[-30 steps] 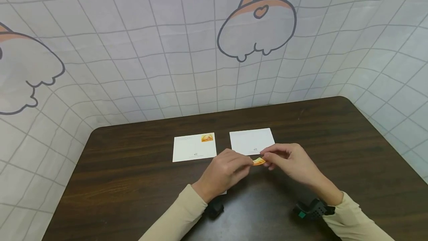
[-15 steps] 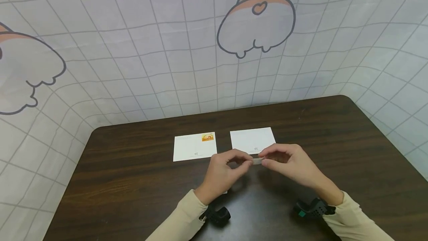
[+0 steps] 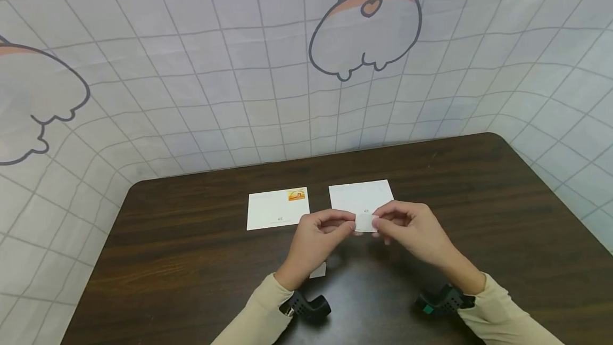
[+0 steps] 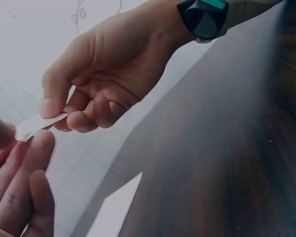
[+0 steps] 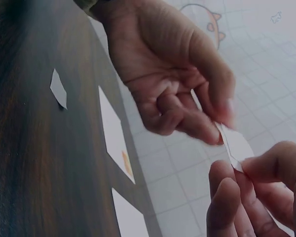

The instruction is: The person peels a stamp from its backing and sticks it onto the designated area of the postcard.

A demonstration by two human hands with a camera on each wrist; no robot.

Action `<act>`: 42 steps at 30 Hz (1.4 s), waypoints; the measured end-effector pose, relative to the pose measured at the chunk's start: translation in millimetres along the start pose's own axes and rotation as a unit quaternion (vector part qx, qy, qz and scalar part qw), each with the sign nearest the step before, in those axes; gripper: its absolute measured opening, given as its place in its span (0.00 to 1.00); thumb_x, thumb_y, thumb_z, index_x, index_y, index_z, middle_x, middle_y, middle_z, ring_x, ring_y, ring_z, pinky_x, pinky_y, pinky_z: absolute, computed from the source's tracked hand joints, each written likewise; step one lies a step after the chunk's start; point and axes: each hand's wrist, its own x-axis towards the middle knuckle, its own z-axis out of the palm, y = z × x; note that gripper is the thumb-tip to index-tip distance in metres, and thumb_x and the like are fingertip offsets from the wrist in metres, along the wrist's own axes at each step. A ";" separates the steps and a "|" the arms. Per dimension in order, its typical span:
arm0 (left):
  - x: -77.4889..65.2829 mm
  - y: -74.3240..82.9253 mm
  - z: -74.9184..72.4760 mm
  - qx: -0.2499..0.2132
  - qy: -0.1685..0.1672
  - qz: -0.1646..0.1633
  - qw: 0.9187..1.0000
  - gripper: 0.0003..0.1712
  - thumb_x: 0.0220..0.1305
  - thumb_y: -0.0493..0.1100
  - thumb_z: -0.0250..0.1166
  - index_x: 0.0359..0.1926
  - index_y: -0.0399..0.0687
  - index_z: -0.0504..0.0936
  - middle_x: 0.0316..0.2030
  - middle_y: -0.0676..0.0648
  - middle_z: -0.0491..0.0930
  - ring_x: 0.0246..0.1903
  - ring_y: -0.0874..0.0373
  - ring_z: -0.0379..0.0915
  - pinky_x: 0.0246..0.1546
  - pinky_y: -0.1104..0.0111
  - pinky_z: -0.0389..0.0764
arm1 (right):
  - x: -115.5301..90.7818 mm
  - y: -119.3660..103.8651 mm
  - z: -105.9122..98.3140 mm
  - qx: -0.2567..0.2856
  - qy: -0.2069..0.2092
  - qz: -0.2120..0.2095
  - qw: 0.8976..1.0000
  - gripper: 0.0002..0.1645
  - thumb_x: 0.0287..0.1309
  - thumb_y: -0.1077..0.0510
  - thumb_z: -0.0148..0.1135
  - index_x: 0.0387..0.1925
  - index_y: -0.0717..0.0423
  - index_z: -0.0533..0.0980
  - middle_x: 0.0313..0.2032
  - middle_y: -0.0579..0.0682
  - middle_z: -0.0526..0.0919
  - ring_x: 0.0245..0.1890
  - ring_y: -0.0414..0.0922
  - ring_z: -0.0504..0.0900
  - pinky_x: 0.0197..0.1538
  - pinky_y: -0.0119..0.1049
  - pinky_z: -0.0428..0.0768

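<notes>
A small stamp (image 3: 366, 222), its plain white back turned up, is stretched between both hands above the table. My left hand (image 3: 316, 241) pinches its left edge between thumb and fingers. On the other side my right hand (image 3: 419, 230) pinches the right edge the same way. In the right wrist view the stamp (image 5: 237, 145) looks creased or layered along one edge. Just beyond the hands lies a blank white postcard (image 3: 361, 196), partly covered by the fingers. Left of it is another postcard (image 3: 273, 212) with an orange stamp (image 3: 296, 195) in its upper right corner.
A small white paper piece (image 3: 318, 270) lies on the dark wood table (image 3: 182, 260) beside the left wrist. Black camera mounts (image 3: 311, 306) sit under the wrists. Behind the table's far edge hangs a white grid-patterned curtain (image 3: 215, 68).
The stamp's orange printed face showed a second ago; it has been turned over, so its white back now shows. Both hands still hold it, the left thumb now nearer the camera.
</notes>
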 end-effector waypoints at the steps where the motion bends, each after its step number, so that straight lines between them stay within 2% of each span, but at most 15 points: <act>1: 0.3 -0.6 0.3 -0.007 -0.006 -0.008 1.000 0.13 0.68 0.41 0.70 0.50 0.41 0.88 0.43 0.37 0.91 0.41 0.61 0.91 0.43 0.74 0.85 | 0.3 0.1 0.5 0.002 0.003 0.004 1.000 0.07 0.66 0.61 0.68 0.41 0.62 0.83 0.26 0.56 0.88 0.21 0.41 0.83 0.27 0.38 0.81; 4: 1.0 -2.9 1.3 -0.025 -0.013 -0.026 0.999 0.14 0.67 0.40 0.71 0.51 0.37 0.86 0.43 0.34 0.90 0.41 0.60 0.91 0.44 0.74 0.85 | 1.5 0.6 1.8 0.010 0.005 0.015 1.000 0.09 0.67 0.60 0.68 0.42 0.64 0.83 0.26 0.55 0.88 0.22 0.41 0.84 0.28 0.38 0.83; 7: 1.6 -4.7 2.5 -0.035 -0.005 -0.031 0.999 0.14 0.67 0.38 0.70 0.51 0.36 0.86 0.44 0.34 0.90 0.41 0.59 0.91 0.43 0.74 0.85 | 2.2 0.7 2.9 0.007 0.013 0.014 1.000 0.10 0.66 0.59 0.69 0.43 0.63 0.83 0.28 0.52 0.89 0.23 0.41 0.85 0.31 0.38 0.85; 11: 2.2 -5.7 4.0 -0.053 0.007 -0.038 0.998 0.12 0.67 0.38 0.70 0.49 0.38 0.87 0.43 0.34 0.90 0.42 0.52 0.92 0.44 0.74 0.86 | 1.6 0.1 3.8 -0.044 0.082 -0.031 0.995 0.07 0.62 0.60 0.73 0.41 0.55 0.84 0.31 0.48 0.88 0.27 0.38 0.85 0.34 0.32 0.86; 15: 3.9 -8.1 5.6 -0.052 0.015 -0.047 0.997 0.11 0.67 0.40 0.70 0.48 0.41 0.87 0.41 0.37 0.91 0.44 0.46 0.91 0.44 0.74 0.86 | -0.1 -1.1 6.1 -0.106 0.145 -0.105 0.978 0.10 0.55 0.65 0.76 0.34 0.48 0.84 0.30 0.43 0.87 0.29 0.32 0.82 0.35 0.23 0.83; 20: 6.1 -10.0 7.5 -0.050 0.017 -0.052 0.997 0.11 0.67 0.41 0.70 0.47 0.41 0.88 0.40 0.39 0.92 0.43 0.51 0.92 0.44 0.73 0.86 | 0.4 -2.0 11.8 -0.158 0.122 -0.226 0.953 0.16 0.49 0.71 0.76 0.35 0.47 0.87 0.31 0.42 0.89 0.28 0.31 0.80 0.35 0.21 0.81; 23: 7.2 -10.5 8.8 -0.060 0.018 -0.055 0.996 0.11 0.67 0.40 0.69 0.48 0.40 0.88 0.40 0.40 0.92 0.42 0.54 0.92 0.43 0.73 0.86 | 2.0 -1.1 15.0 -0.187 0.111 -0.262 0.940 0.16 0.48 0.70 0.76 0.36 0.48 0.87 0.32 0.41 0.90 0.30 0.30 0.81 0.36 0.20 0.80; 28: 8.3 -11.4 12.1 -0.070 0.026 -0.055 0.996 0.11 0.67 0.38 0.69 0.48 0.38 0.88 0.40 0.38 0.92 0.42 0.54 0.92 0.42 0.74 0.86 | 4.4 3.7 17.6 -0.210 0.118 -0.269 0.933 0.15 0.47 0.69 0.78 0.35 0.47 0.87 0.31 0.39 0.89 0.29 0.31 0.81 0.35 0.21 0.80; 32: 7.7 -12.0 14.8 -0.059 0.034 -0.050 0.996 0.10 0.67 0.38 0.69 0.47 0.41 0.89 0.41 0.36 0.91 0.40 0.58 0.91 0.40 0.74 0.85 | 5.6 6.3 19.9 -0.216 0.127 -0.279 0.927 0.16 0.44 0.69 0.79 0.34 0.47 0.87 0.29 0.38 0.89 0.27 0.32 0.81 0.33 0.22 0.80; 39: 6.4 -14.5 17.9 -0.038 0.055 -0.049 0.997 0.08 0.66 0.40 0.71 0.44 0.44 0.91 0.38 0.38 0.92 0.35 0.63 0.90 0.31 0.77 0.79 | 4.1 5.6 23.0 -0.221 0.131 -0.271 0.928 0.17 0.43 0.70 0.80 0.33 0.48 0.88 0.28 0.38 0.89 0.26 0.33 0.83 0.33 0.22 0.81; 42: 6.2 -15.4 18.8 -0.031 0.056 -0.048 0.997 0.07 0.65 0.40 0.72 0.43 0.45 0.91 0.37 0.38 0.92 0.35 0.64 0.89 0.29 0.78 0.75 | 3.5 7.0 23.6 -0.228 0.136 -0.276 0.924 0.16 0.43 0.70 0.79 0.33 0.48 0.88 0.28 0.39 0.89 0.26 0.33 0.83 0.33 0.22 0.81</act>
